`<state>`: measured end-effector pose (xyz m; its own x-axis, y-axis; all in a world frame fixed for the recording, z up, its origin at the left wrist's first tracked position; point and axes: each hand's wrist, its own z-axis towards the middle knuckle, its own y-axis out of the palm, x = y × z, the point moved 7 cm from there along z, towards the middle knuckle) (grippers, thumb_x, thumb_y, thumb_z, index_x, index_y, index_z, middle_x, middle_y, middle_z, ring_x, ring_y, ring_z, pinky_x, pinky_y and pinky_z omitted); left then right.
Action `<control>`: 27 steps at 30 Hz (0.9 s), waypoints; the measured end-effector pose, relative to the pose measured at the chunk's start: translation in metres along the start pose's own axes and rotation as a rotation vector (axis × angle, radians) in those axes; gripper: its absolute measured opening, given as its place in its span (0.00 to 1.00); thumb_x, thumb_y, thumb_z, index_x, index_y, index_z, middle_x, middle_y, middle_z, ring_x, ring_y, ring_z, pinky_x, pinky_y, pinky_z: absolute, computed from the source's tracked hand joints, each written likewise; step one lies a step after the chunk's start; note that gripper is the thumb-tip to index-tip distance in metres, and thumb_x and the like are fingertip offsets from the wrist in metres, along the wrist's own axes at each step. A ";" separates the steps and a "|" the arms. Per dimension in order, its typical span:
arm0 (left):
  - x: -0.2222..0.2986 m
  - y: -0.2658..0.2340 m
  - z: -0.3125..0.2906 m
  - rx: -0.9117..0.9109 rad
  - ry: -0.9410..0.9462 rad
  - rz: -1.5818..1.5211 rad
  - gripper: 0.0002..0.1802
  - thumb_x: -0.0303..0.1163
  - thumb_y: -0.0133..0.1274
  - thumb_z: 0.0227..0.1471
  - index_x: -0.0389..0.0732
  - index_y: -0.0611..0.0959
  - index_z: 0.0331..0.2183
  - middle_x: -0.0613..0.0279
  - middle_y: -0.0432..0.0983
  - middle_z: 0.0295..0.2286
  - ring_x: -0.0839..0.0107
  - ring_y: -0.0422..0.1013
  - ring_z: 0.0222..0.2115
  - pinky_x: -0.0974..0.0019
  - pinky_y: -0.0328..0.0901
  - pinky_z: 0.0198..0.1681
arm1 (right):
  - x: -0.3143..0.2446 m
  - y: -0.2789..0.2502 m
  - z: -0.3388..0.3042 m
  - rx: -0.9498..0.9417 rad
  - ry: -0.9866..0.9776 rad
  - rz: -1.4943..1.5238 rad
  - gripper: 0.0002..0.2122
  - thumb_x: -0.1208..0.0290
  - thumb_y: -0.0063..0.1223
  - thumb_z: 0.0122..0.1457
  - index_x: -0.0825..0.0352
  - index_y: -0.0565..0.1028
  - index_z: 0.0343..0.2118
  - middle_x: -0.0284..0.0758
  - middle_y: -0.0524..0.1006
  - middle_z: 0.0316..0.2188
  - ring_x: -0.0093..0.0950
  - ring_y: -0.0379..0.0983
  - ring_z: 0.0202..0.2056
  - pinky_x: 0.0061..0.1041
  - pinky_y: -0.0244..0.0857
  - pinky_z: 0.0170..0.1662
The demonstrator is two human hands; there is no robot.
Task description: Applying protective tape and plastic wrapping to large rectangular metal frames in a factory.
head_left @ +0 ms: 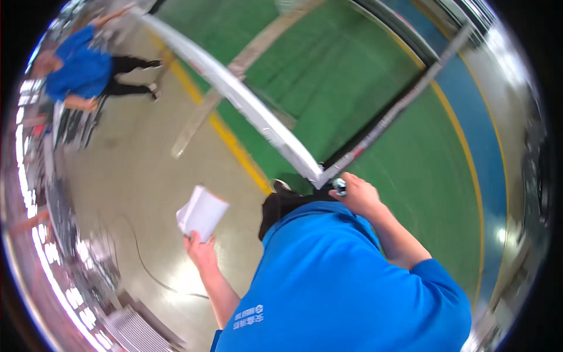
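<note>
Our blue shirt [346,281] fills the lower middle, nearest the camera, with a green floor [422,176] ahead and to the right and a pale grey floor [146,170] to the left. Beyond our waist spreads a large frame [317,175]: its white bar [234,88] runs to the upper left, its dark bar [387,117] to the upper right, and they meet at a corner just before us. At upper left we see a co-worker [82,67] in blue, one arm stretched toward the white bar's far end; we cannot tell whether they touch. Our left hand [201,249] grasps folded white paper [202,214] over the grey floor. Our right hand [359,196], just beside the corner, curls around a small shiny object [339,186], too blurred for us to name.
</note>
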<state>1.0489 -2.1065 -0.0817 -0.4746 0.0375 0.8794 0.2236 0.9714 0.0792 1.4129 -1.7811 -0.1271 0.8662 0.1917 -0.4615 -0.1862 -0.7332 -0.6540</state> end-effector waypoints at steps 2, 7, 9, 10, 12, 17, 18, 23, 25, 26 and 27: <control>0.002 0.009 -0.047 -0.079 0.109 -0.074 0.24 0.31 0.53 0.57 0.41 0.67 0.54 0.55 0.67 0.51 0.60 0.66 0.50 0.48 0.62 0.45 | -0.019 -0.034 -0.019 0.002 -0.102 -0.122 0.22 0.47 0.58 0.54 0.64 0.71 0.33 0.43 0.79 0.35 0.45 0.76 0.40 0.43 0.70 0.41; -0.015 0.037 -0.129 -0.103 0.293 -0.195 0.19 0.27 0.54 0.56 0.34 0.70 0.48 0.59 0.73 0.42 0.69 0.69 0.44 0.63 0.63 0.48 | -0.066 -0.059 -0.040 0.090 -0.446 -0.217 0.14 0.58 0.57 0.55 0.65 0.75 0.35 0.43 0.78 0.31 0.44 0.74 0.38 0.36 0.69 0.42; -0.022 0.037 -0.160 -0.110 0.356 -0.092 0.16 0.29 0.57 0.56 0.35 0.72 0.44 0.62 0.74 0.39 0.74 0.68 0.41 0.68 0.62 0.48 | -0.102 -0.059 -0.064 0.060 -0.762 0.116 0.09 0.65 0.59 0.55 0.66 0.75 0.32 0.41 0.77 0.31 0.42 0.72 0.36 0.37 0.67 0.41; -0.028 0.031 -0.173 -0.079 0.375 -0.123 0.16 0.29 0.57 0.56 0.35 0.72 0.44 0.62 0.74 0.39 0.74 0.68 0.41 0.68 0.62 0.48 | -0.122 -0.052 -0.077 -0.081 -0.876 0.225 0.08 0.72 0.59 0.54 0.68 0.74 0.35 0.40 0.76 0.32 0.40 0.72 0.37 0.34 0.67 0.42; -0.040 0.033 -0.199 -0.150 0.375 -0.251 0.17 0.30 0.58 0.55 0.36 0.72 0.44 0.59 0.74 0.42 0.69 0.68 0.44 0.64 0.59 0.53 | -0.141 -0.028 -0.099 -0.304 -0.903 0.321 0.10 0.71 0.59 0.55 0.67 0.74 0.38 0.40 0.75 0.37 0.38 0.73 0.40 0.31 0.66 0.44; -0.072 0.028 -0.257 -0.124 0.399 -0.462 0.15 0.31 0.59 0.56 0.38 0.72 0.41 0.66 0.73 0.36 0.78 0.67 0.38 0.71 0.62 0.44 | -0.157 0.012 -0.146 -0.486 -0.977 0.186 0.13 0.69 0.62 0.55 0.70 0.73 0.38 0.36 0.75 0.36 0.26 0.71 0.36 0.27 0.66 0.40; -0.077 0.027 -0.268 -0.101 0.424 -0.483 0.15 0.31 0.59 0.56 0.38 0.72 0.41 0.66 0.73 0.36 0.78 0.67 0.38 0.71 0.62 0.44 | -0.153 0.020 -0.148 -0.566 -0.862 0.192 0.12 0.70 0.63 0.55 0.71 0.74 0.37 0.34 0.76 0.34 0.21 0.70 0.34 0.25 0.66 0.40; -0.106 0.024 -0.300 -0.004 0.412 -0.436 0.16 0.26 0.53 0.58 0.37 0.70 0.47 0.64 0.71 0.41 0.76 0.66 0.44 0.69 0.61 0.49 | -0.147 0.030 -0.143 -0.647 -0.899 0.100 0.11 0.70 0.63 0.56 0.69 0.75 0.36 0.27 0.76 0.27 0.15 0.67 0.30 0.21 0.64 0.34; -0.104 0.031 -0.310 0.037 0.453 -0.395 0.17 0.26 0.53 0.58 0.37 0.70 0.48 0.64 0.71 0.41 0.76 0.66 0.44 0.70 0.62 0.49 | -0.150 0.029 -0.140 -0.663 -0.946 0.064 0.11 0.70 0.63 0.56 0.70 0.75 0.36 0.26 0.76 0.28 0.15 0.67 0.30 0.21 0.64 0.34; -0.102 0.039 -0.313 0.034 0.458 -0.339 0.18 0.26 0.53 0.58 0.36 0.70 0.49 0.63 0.71 0.41 0.75 0.67 0.43 0.69 0.62 0.49 | -0.151 0.024 -0.136 -0.658 -0.916 0.128 0.12 0.68 0.63 0.55 0.70 0.75 0.36 0.27 0.73 0.26 0.16 0.64 0.29 0.22 0.62 0.33; -0.102 0.051 -0.315 0.026 0.452 -0.283 0.18 0.26 0.52 0.58 0.35 0.69 0.50 0.62 0.72 0.41 0.74 0.68 0.43 0.68 0.63 0.49 | -0.151 0.016 -0.131 -0.650 -0.873 0.193 0.13 0.66 0.63 0.55 0.70 0.75 0.36 0.28 0.70 0.23 0.17 0.61 0.28 0.22 0.61 0.32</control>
<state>1.3772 -2.1349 -0.0193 -0.0976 -0.3260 0.9403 0.1163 0.9346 0.3361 1.3400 -1.9069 0.0107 0.1758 0.2437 -0.9538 0.2180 -0.9545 -0.2037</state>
